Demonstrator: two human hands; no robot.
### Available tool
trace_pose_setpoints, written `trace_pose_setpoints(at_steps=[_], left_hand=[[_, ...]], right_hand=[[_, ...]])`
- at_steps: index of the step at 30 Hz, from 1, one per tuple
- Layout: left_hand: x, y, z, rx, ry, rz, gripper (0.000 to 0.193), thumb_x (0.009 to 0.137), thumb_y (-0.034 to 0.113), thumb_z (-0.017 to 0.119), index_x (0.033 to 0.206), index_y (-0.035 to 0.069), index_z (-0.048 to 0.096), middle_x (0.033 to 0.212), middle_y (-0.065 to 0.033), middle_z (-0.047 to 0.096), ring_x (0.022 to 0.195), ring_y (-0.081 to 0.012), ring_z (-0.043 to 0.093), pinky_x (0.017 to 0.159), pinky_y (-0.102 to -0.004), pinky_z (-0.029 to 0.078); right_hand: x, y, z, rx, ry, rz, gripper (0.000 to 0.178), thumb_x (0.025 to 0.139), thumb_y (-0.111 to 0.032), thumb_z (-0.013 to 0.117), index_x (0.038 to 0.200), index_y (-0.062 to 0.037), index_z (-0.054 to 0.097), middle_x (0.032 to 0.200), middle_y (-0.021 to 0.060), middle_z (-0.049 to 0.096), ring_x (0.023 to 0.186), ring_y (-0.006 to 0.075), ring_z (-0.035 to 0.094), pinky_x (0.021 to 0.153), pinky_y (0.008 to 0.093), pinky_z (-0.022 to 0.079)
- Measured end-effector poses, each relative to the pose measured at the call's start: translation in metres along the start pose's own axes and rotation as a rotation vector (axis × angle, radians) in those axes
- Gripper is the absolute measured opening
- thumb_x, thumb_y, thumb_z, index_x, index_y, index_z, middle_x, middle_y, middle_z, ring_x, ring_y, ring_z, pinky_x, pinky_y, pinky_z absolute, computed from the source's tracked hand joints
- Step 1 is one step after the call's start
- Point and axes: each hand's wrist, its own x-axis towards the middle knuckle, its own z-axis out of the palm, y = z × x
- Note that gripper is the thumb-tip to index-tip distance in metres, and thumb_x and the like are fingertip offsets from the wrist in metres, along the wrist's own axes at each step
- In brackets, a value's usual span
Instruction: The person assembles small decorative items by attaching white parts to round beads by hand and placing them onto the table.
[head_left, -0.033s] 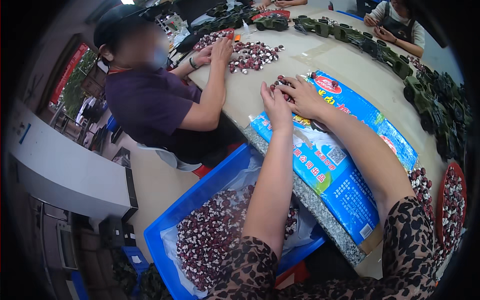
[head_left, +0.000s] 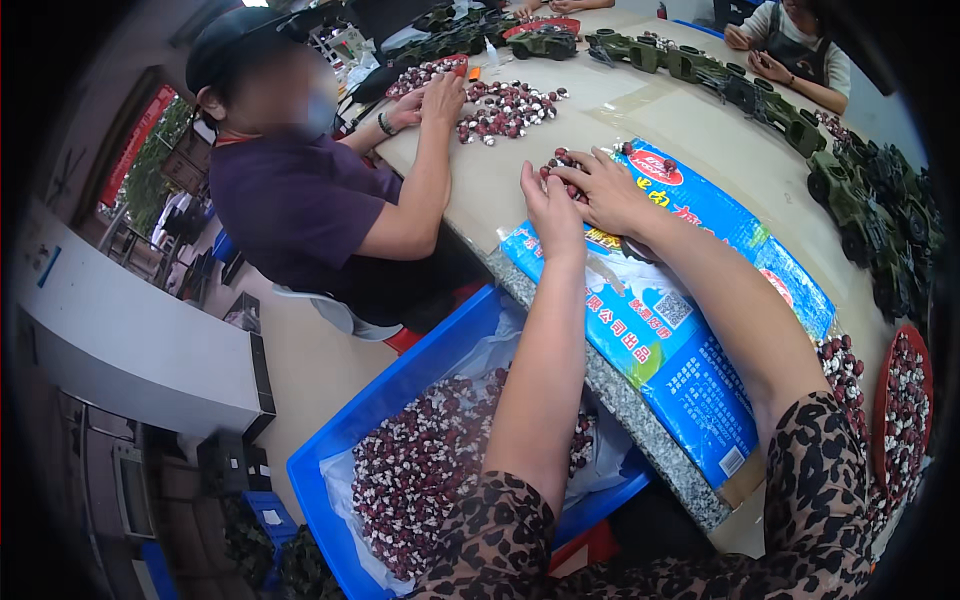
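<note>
Both my hands are cupped together over the far left part of a flat blue cardboard sheet (head_left: 700, 400) on the table. Between them is a small heap of dark red and white round pieces (head_left: 562, 160). My left hand (head_left: 552, 212) is curved along the heap's near left side. From the right, my right hand (head_left: 610, 196) reaches over it, its fingers bent around the pieces. The hands hide part of the heap and most of the fingertips. A few similar loose pieces (head_left: 627, 148) lie on the sheet just beyond my right hand.
A blue bin (head_left: 330, 440) of such pieces stands below the table edge. At left a seated co-worker (head_left: 300, 190) handles pieces beside a pile (head_left: 510, 110). Green toy vehicles (head_left: 740, 95) line the far side; a red tray (head_left: 905, 400) of pieces is at right.
</note>
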Motion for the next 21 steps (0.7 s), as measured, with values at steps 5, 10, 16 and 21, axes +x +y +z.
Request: trace_pose_setpoints(at_steps=[5,10,16,21], left_hand=[[0.004,0.004,0.006,0.059,-0.019,0.004,0.045,0.085,0.011,0.039,0.126,-0.003,0.025,0.123,-0.0233,0.034,0.104,-0.0261,0.047,0.082,-0.0296,0.043],[0.004,-0.003,0.004,0.089,-0.011,0.003,0.043,0.084,0.012,0.039,0.123,-0.003,0.029,0.123,-0.0249,0.034,0.11,-0.0301,0.042,0.087,-0.0328,0.04],[0.007,-0.008,0.005,0.095,-0.005,0.031,0.043,0.083,0.012,0.039,0.122,-0.003,0.03,0.121,-0.025,0.036,0.108,-0.0305,0.044,0.089,-0.0341,0.037],[0.004,-0.009,0.013,0.099,-0.007,0.069,0.043,0.082,0.012,0.04,0.121,-0.005,0.031,0.12,-0.0255,0.037,0.107,-0.0298,0.044,0.088,-0.0335,0.037]], right_hand=[[0.006,0.0,-0.006,-0.008,0.034,0.076,0.049,0.075,-0.044,0.05,0.121,-0.0277,0.042,0.131,0.0103,0.031,0.123,0.0364,0.024,0.093,0.0542,0.024],[-0.005,0.004,-0.004,0.014,0.073,0.009,0.059,0.071,-0.042,0.056,0.123,-0.0209,0.039,0.131,0.0123,0.03,0.124,0.0352,0.021,0.095,0.0521,0.023],[-0.027,-0.006,-0.039,-0.04,0.075,-0.122,0.058,0.07,-0.039,0.056,0.121,-0.0165,0.04,0.131,0.0134,0.029,0.124,0.0339,0.022,0.099,0.0527,0.017],[-0.06,-0.02,-0.09,-0.245,0.06,-0.307,0.049,0.069,-0.023,0.057,0.115,-0.0141,0.043,0.127,0.0126,0.034,0.124,0.0285,0.025,0.099,0.0507,0.021]])
